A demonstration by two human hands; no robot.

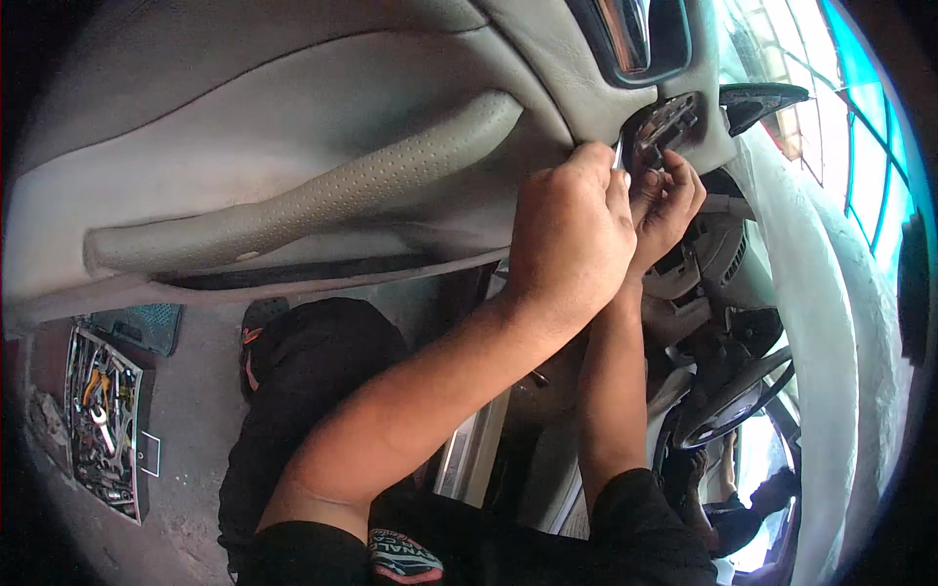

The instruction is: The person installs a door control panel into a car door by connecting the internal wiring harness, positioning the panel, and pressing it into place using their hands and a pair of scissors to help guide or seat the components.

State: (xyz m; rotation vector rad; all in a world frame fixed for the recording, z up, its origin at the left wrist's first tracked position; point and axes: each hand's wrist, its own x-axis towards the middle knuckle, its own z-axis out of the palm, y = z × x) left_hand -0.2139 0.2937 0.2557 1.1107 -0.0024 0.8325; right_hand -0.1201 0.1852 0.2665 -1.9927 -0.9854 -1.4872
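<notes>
Both my hands work close together at a small dark plastic fitting (671,122) at the end of a beige car door panel (322,107). My left hand (572,230) is closed in a pinch around a thin, shiny metal tool (618,152) that reaches to the fitting's edge. Its kind I cannot make out, since the fingers cover most of it. Just beside it, my right hand (672,207) pinches the lower part of the fitting between thumb and fingers. The fitting looks open, with uneven inner parts showing.
Above sits the door handle recess (640,39) with a shiny lever. A dotted armrest grip (313,190) runs along the door. A toolbox (145,459) full of wrenches lies on the floor at left. The steering wheel (728,410) and a side window (772,469) are at right.
</notes>
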